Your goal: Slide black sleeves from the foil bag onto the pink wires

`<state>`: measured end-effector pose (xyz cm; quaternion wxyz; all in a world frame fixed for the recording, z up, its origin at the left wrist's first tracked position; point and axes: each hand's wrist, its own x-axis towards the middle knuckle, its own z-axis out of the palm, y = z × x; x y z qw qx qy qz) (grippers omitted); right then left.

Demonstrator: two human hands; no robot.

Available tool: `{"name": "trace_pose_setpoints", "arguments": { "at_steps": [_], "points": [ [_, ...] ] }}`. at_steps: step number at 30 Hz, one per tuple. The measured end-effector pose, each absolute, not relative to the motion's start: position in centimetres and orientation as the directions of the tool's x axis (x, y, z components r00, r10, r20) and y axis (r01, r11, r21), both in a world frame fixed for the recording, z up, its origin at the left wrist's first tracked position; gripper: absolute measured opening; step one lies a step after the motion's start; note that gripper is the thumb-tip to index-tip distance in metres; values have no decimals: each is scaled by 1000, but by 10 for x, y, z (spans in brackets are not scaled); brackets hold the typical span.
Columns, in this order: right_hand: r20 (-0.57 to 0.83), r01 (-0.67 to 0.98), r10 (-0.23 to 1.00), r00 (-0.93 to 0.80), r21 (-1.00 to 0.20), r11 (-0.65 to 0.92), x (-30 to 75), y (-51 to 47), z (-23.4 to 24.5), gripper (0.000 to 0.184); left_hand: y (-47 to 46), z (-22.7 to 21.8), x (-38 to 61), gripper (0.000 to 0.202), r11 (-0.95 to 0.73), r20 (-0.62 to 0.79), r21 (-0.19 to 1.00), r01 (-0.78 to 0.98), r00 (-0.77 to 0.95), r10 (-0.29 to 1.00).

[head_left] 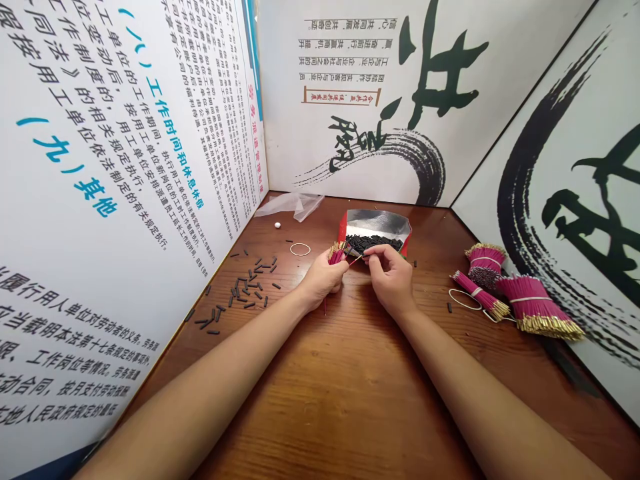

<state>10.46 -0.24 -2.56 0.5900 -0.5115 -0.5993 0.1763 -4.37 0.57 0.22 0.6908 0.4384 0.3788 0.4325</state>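
Observation:
My left hand point(323, 281) is closed around a small bundle of pink wires point(337, 252) with gold-coloured tips pointing up. One single wire sticks out of the bundle to the right, its tip close to my right fingertips. My right hand point(393, 275) pinches a small black sleeve point(365, 254) between thumb and forefinger. Whether the wire tip is inside the sleeve I cannot tell. Just behind both hands lies an open red and silver pouch point(379, 222), with a heap of black sleeves point(374, 243) in it.
Loose black sleeves point(247, 287) lie scattered on the wooden table point(300, 387) at left. Banded pink wire bundles point(537, 300) and a white rubber band point(464, 299) are at right. Another band point(300, 249) and a clear plastic bag point(295, 204) lie farther back. Printed panels point(350, 153) enclose the table.

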Motion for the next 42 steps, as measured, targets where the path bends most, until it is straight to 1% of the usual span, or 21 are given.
{"name": "trace_pose_setpoints", "arguments": {
  "at_steps": [11,20,26,32,39,42],
  "points": [
    [533,426,817,221,-806,411,104,-3,-24,14,5,4,-44,28,237,-142,941,-240,354,924],
    [505,404,835,218,-826,393,104,-3,-25,13,5,4,-45,27,252,-157,940,-231,365,918],
    [463,369,856,230,-855,364,105,-4,-24,12,5,6,-48,21,269,-165,944,-189,435,885],
    [476,388,856,204,-842,375,105,-6,-22,13,7,7,-49,18,270,-161,948,-170,477,864],
    [459,339,874,160,-857,388,105,-3,-28,10,7,3,-48,14,276,-156,938,-209,455,877],
    [457,340,870,185,-860,380,104,-1,-29,13,8,1,-49,15,282,-154,930,-235,447,881]
  ]
}}
